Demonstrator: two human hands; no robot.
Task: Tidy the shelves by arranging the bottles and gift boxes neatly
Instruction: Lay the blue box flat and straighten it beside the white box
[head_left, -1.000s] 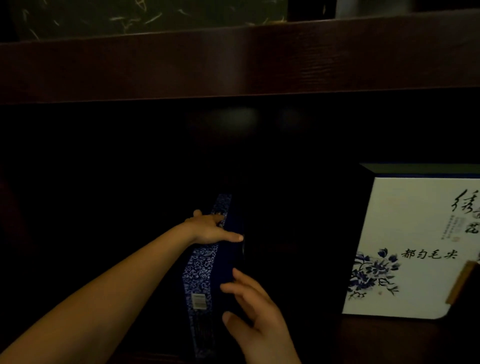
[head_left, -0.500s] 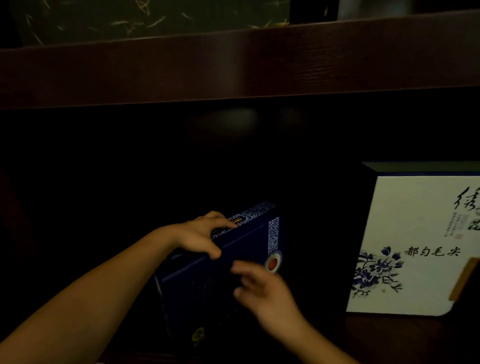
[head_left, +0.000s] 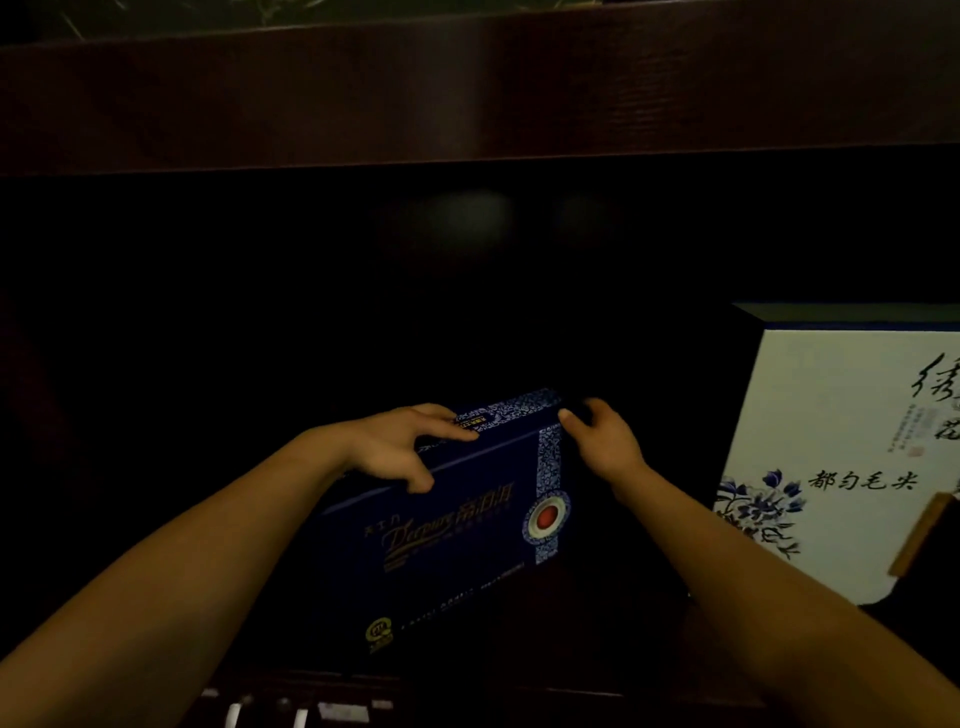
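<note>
Head view: blue box (head_left: 457, 545) standing upright between both hands under the dark shelf (head_left: 467, 93), front with red seal facing the camera, a little tilted. Left hand (head_left: 395, 447) gripping its top edge, fingers curled over the patterned top, thumb on the front; right hand (head_left: 602, 441) pinching the top right corner. White box (head_left: 841, 441) right of the right hand, apart from the blue box.

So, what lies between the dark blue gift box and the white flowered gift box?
Only the right hand, gripping the dark blue gift box; otherwise just dim shelf, in the head view.
</note>
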